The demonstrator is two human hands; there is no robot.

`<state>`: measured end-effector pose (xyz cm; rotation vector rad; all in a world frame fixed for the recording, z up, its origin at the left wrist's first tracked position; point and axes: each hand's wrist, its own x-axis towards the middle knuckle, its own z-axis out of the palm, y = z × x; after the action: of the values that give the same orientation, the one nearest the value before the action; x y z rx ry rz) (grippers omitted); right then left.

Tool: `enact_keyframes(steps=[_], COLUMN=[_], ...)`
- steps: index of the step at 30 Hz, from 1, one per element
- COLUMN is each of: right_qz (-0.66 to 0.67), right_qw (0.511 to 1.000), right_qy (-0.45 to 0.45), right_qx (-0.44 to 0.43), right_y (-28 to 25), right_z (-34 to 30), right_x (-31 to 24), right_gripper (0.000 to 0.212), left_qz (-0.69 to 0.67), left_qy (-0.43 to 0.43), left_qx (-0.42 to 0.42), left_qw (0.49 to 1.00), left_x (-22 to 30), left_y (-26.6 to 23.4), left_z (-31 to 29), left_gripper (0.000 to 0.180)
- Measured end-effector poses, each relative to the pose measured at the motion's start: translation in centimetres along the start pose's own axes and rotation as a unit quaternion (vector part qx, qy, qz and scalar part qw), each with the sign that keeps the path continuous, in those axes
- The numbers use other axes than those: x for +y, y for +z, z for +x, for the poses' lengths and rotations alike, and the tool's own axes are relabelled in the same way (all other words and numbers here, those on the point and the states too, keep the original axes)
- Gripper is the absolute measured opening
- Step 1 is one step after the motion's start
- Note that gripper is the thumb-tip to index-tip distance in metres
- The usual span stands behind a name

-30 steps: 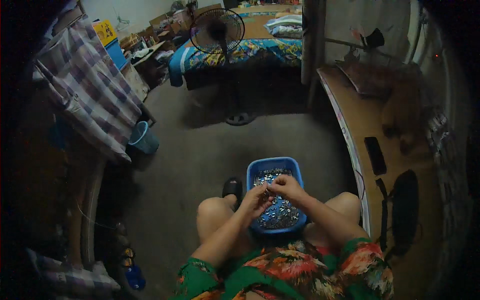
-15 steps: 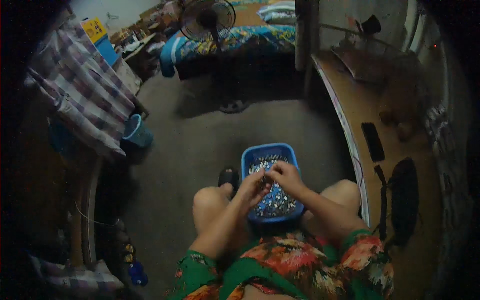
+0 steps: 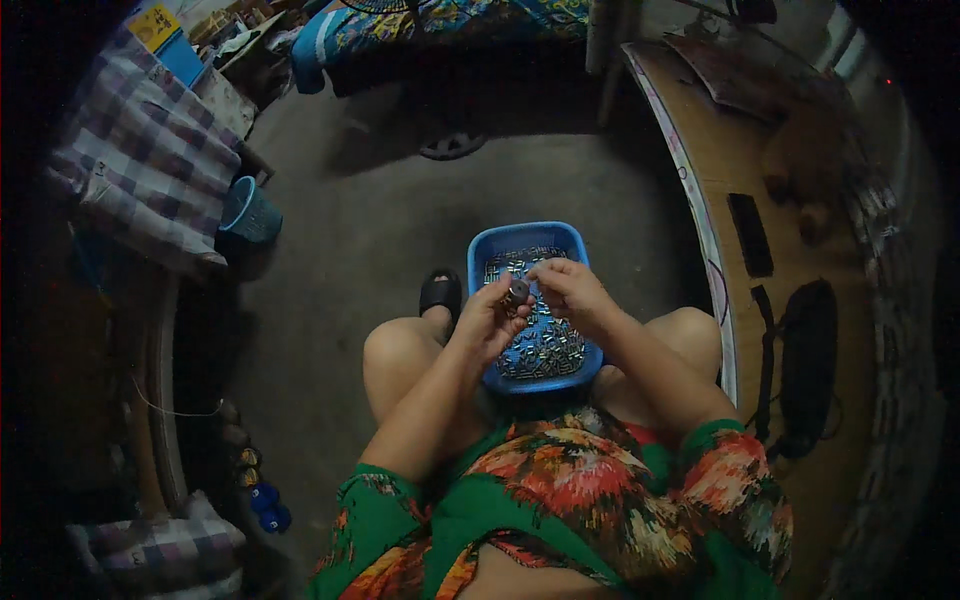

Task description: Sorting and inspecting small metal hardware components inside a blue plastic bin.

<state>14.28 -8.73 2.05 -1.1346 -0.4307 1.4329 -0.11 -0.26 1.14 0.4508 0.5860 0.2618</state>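
Observation:
A blue plastic basket (image 3: pixel 592 372) sits between my knees and holds many small, shiny metal pieces (image 3: pixel 560 352), cylindrical in look. Above it, my left hand (image 3: pixel 486 324) is closed round a small dark round piece (image 3: pixel 518 291) with a lighter side. Close beside that piece is my right hand (image 3: pixel 570 288), its thumb and forefinger pinched together. Whatever sits in the pinch is too small to make out.
A wooden bench (image 3: pixel 700 215) runs along my right with a black remote-like object (image 3: pixel 750 235) and a dark bag (image 3: pixel 808 350). At left stand a blue bin (image 3: pixel 250 212) and a checked cloth (image 3: pixel 150 155). A bed (image 3: pixel 480 25) lies ahead.
My view has tilted downward, so the basket and room appear higher. My hands stay over the basket, and the dark round piece in my left hand now shows plainly.

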Motion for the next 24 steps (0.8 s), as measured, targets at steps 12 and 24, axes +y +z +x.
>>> enact_keyframes(steps=[12, 24], right_qz=[-0.117, -0.013], right_qw=[0.993, 0.998], right_qy=[0.01, 0.053], right_qx=[0.023, 0.01], right_y=[-0.7, -0.7], right_z=[-0.1, -0.6], right_x=[0.1, -0.6], right_gripper=[0.015, 0.012], left_qz=[0.0, 0.009], left_qy=[0.001, 0.01], left_qx=[-0.008, 0.025], left_qw=[1.0, 1.0], left_x=[0.1, -0.3], left_y=[-0.5, -1.2], left_z=[0.0, 0.3], left_gripper=[0.026, 0.025])
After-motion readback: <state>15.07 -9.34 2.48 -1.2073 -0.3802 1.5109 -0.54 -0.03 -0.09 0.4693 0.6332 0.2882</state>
